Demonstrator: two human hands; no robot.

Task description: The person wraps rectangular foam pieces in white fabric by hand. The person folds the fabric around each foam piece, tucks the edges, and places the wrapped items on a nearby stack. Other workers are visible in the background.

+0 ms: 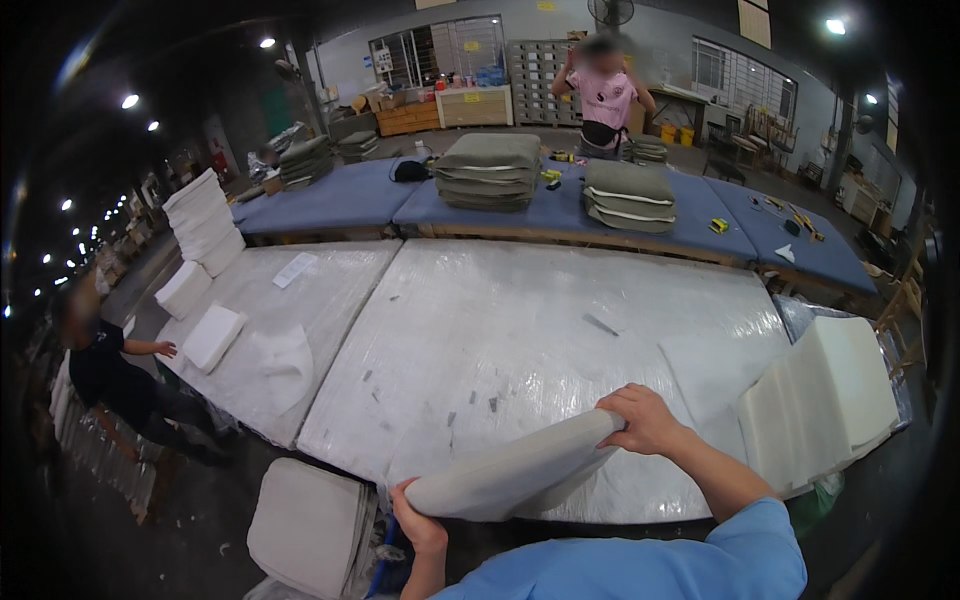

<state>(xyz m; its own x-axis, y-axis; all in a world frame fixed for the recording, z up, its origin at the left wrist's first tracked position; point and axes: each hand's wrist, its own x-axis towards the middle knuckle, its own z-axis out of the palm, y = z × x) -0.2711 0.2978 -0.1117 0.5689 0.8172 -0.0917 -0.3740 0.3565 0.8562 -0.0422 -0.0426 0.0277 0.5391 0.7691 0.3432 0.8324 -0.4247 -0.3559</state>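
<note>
I hold a rolled-up grey-white sheet of foam or fabric (510,468) across the near edge of the plastic-covered table (520,330). My left hand (418,522) grips its lower left end. My right hand (642,420) clasps its upper right end, fingers curled over the roll. The roll lies slanted, lower on the left and higher on the right, just above the table's front edge.
A stack of white foam slabs (825,400) lies at the right, a grey cushion stack (305,525) below left. Folded olive cushions (490,170) (628,195) sit on the blue tables behind. A person in pink (603,95) stands far back; another in black (110,375) bends at the left.
</note>
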